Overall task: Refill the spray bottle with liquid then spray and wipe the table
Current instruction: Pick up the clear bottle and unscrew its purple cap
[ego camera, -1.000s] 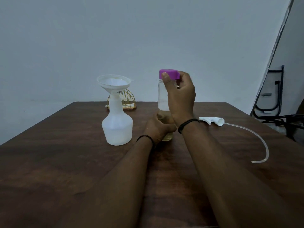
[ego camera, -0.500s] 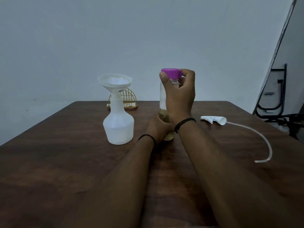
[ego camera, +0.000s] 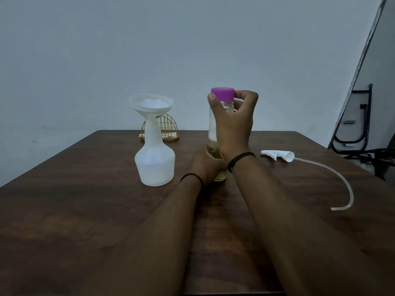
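Both hands grip upright refill bottle [ego camera: 214, 129], purple cap [ego camera: 222, 94] pointing up

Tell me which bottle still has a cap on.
The clear bottle with the purple cap; the white spray bottle holds a funnel instead.

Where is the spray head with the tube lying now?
In the head view, the spray head lies on the table at the right, just beyond the right hand, with its tube curving toward the near right edge.
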